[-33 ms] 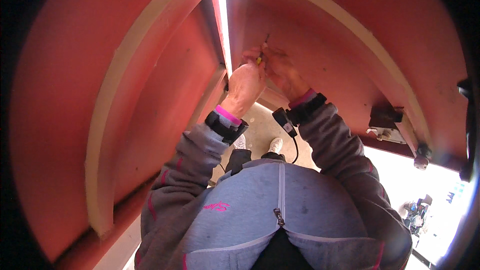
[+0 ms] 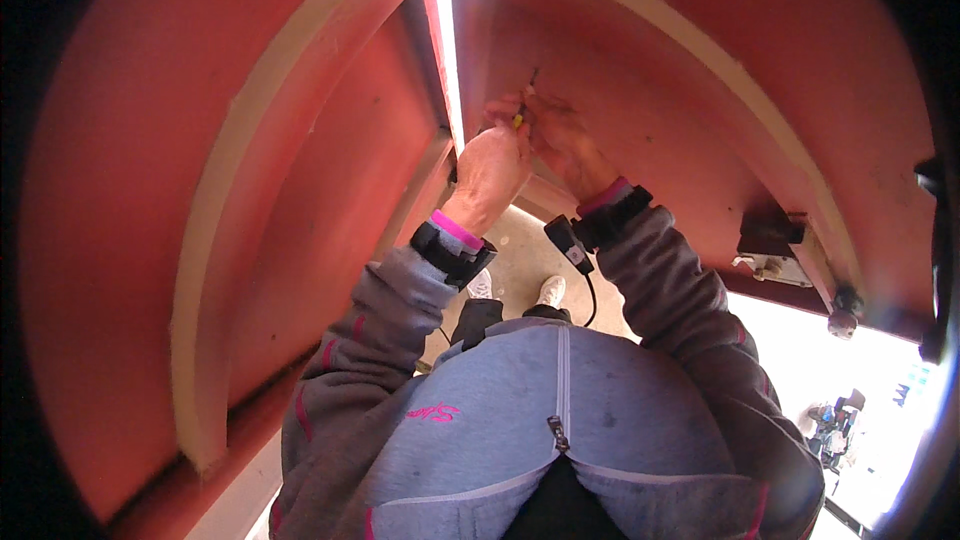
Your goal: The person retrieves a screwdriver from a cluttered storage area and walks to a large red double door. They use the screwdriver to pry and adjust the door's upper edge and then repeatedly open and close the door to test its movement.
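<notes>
My left hand (image 2: 492, 168) and my right hand (image 2: 572, 148) meet in front of the red panel, just right of a bright vertical gap. The left hand's fingers are closed around a small, thin piece with a yellow part (image 2: 518, 122). A thin dark tip (image 2: 534, 74) sticks up beyond the fingertips, close to the panel; whether it touches cannot be made out. Bent fingers of my right hand close in beside the same piece from the right. The hands cover most of it, so its kind does not show.
Red panels with pale curved ribs (image 2: 700, 40) rise on both sides. A black device on a cable (image 2: 570, 245) hangs by my right wrist. To the right sits a metal latch-like fitting (image 2: 775, 268) on the panel. Below, my shoes stand on a concrete floor (image 2: 515, 252).
</notes>
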Available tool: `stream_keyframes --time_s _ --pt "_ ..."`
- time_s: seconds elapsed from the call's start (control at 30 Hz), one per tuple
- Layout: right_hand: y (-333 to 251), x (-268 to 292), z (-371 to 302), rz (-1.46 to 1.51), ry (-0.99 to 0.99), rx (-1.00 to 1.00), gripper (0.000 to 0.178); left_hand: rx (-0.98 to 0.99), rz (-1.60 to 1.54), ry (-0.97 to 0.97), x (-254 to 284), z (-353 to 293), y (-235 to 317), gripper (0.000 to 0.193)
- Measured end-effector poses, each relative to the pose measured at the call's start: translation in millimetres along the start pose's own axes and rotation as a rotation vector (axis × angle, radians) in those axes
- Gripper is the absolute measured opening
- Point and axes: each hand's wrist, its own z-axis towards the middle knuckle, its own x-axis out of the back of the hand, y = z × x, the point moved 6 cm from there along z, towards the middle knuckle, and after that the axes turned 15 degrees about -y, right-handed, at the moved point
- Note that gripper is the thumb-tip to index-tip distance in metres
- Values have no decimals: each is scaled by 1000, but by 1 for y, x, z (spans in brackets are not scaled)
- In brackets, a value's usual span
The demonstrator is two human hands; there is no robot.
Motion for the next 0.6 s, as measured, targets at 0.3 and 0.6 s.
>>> stream_keyframes --time_s 0.3,0.6 --pt "-4 4 4 97 -86 -119 31 -176 -2259 -1043 -18 0 20 19" --pt "4 1 7 145 -125 -82 35 108 -1454 -709 -8 7 5 15"
